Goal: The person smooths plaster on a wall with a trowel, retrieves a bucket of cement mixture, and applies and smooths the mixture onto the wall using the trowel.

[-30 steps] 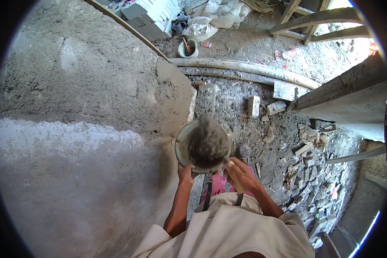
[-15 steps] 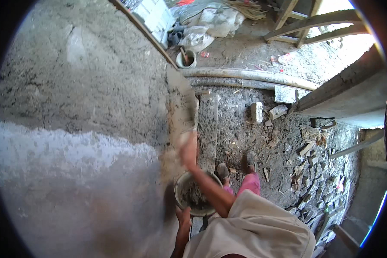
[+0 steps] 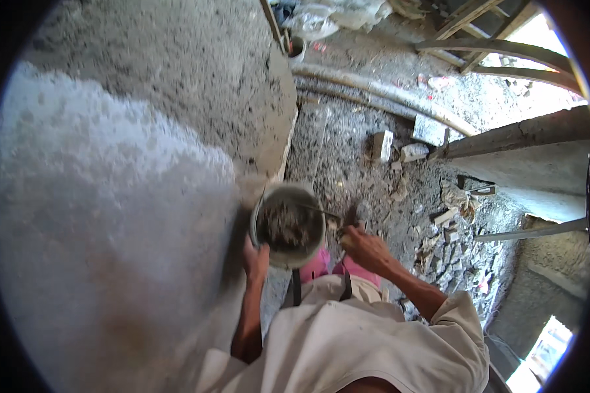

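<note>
A round bucket point(image 3: 290, 226) of grey mortar is held low in front of my body, beside the plastered wall point(image 3: 223, 78) on my left. My left hand point(image 3: 255, 259) grips its left rim, thumb toward me. My right hand point(image 3: 364, 245) is closed on the handle of a trowel point(image 3: 321, 211), whose blade reaches into the bucket; the blade is partly hidden in the mortar. A strip of smoother, wetter plaster point(image 3: 275, 131) runs along the wall's edge above the bucket.
Long pipes point(image 3: 373, 92) cross the rubble-strewn ground ahead, with loose blocks point(image 3: 381, 145) nearer me. A small pail point(image 3: 297, 49) and plastic sacks point(image 3: 314, 23) lie beyond. A concrete beam point(image 3: 518, 134) is at right, wooden frames point(image 3: 478, 46) behind it, broken bricks point(image 3: 452, 236) below.
Half a second ago my right hand was swung forward over the wall's edge; it has drawn back to the bucket with the trowel. The bucket sits higher in the picture, and the view has turned slightly.
</note>
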### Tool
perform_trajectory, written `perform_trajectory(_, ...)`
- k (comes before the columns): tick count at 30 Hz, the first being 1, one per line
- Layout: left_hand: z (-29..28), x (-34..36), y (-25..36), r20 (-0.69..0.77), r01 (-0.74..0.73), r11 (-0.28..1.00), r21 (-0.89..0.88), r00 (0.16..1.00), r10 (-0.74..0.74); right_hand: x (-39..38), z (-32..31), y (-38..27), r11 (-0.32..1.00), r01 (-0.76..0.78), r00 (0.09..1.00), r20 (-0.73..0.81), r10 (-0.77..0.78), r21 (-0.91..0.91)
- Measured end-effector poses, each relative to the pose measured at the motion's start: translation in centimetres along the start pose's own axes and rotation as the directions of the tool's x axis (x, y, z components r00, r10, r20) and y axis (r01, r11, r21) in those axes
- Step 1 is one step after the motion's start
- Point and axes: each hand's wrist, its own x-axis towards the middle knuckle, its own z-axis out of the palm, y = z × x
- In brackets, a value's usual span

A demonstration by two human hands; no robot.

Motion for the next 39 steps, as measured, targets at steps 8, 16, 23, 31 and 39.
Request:
perform_trajectory(8, 2.9, 1.1, 15.0, 0.043, -0.386, 0.83, 0.403, 0.914, 0.404, 3.0, 0.3, 2.0, 0.999, -0.045, 0.972, -0.232, 0.04, -0.015)
perform_trajectory(16, 7.4, 1.0, 18.7, 0.13, -0.553, 0.786, 0.278, 0.832, 0.539, 2.2, 4.4, 7.3, 0.797, 0.248, 0.969, -0.137, -0.207, 0.551)
perform_trajectory(23, 7.7, -1.2, 17.8, 0.139, -0.273, 0.949, 0.16, 0.958, 0.252, -1.7, 1.4, 7.5, 0.905, -0.007, 0.992, -0.113, 0.061, 0.426)
perform_trajectory(31, 8.9, -1.7, 17.4, 0.168, -0.389, 0.917, -0.095, 0.901, 0.399, -2.7, 2.2, 2.4, 0.455, -0.126, 0.971, 0.204, -0.126, 0.882)
perform_trajectory(39, 5.5, 1.4, 15.3, 0.052, -0.326, 0.934, -0.145, 0.941, 0.336, -1.9, 1.2, 0.3, 0.564, 0.0, 0.997, 0.045, -0.066, 0.826)
